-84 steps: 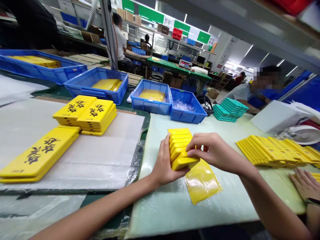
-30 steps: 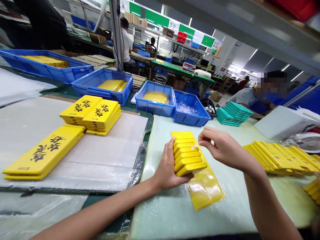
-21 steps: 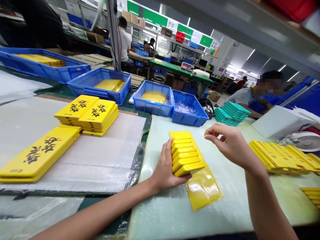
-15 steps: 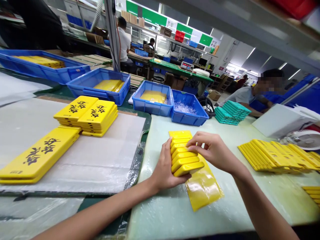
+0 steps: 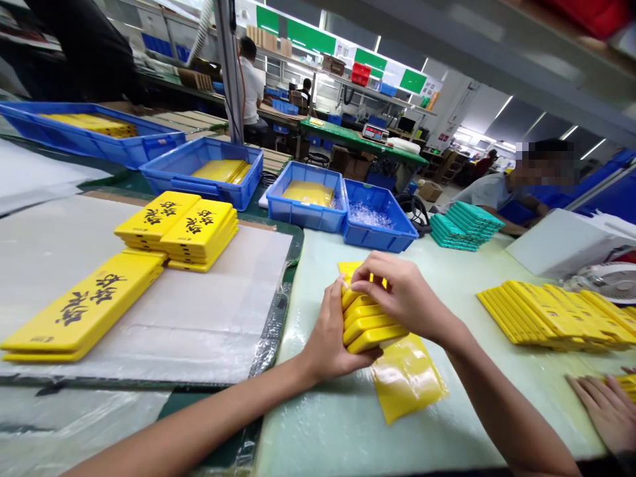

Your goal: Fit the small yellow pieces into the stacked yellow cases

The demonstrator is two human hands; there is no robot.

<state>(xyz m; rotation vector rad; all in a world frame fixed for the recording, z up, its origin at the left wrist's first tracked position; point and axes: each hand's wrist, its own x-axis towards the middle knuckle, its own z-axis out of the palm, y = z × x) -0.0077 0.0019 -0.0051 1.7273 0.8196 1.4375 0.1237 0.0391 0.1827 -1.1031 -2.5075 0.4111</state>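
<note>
My left hand is wrapped round a fanned stack of flat yellow cases with rounded ends, gripping it from the left and below. Over the far end of that stack, my right hand has its thumb and fingers pinched together; what is in the pinch is too small to make out. Under the stack lies a sheet of shiny yellow film on the pale green mat. To the left, more yellow cases with black lettering are piled on a white sheet.
Blue bins line the back, one holding clear scraps. Teal cases and rows of yellow cases stand right. Another person's hand rests at the right edge; a person sits beyond the teal cases.
My right hand has moved away from me along the stack, from its middle to its far end. Another person's hand has come in at the lower right.
</note>
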